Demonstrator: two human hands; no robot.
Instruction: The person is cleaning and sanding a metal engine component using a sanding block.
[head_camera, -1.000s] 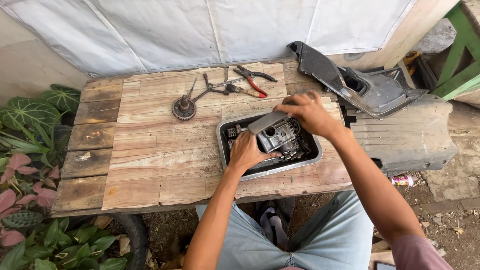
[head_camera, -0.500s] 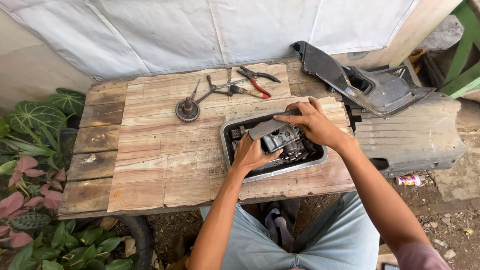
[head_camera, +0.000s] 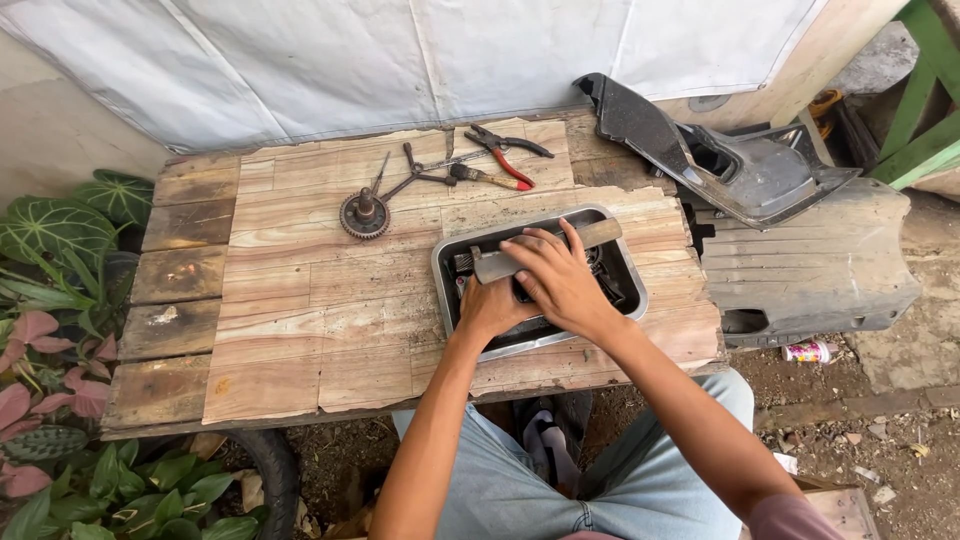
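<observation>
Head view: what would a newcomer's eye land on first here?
Both hands, left hand and right hand, work over a metal tray at the wooden table's near edge, the right on a paintbrush lying across it. Behind lie red-handled pliers and a gear.

My right hand (head_camera: 560, 280) now lies lower and further left over the tray (head_camera: 630, 270), covering the metal part that showed between the hands a second ago. The brush (head_camera: 530, 255) under its fingers has swung from a steep tilt to nearly flat across the tray, bristles at the left rim. My left hand (head_camera: 490, 305) sits closer in, touching the right hand. The view has drifted, so the table sits a little further right.
</observation>
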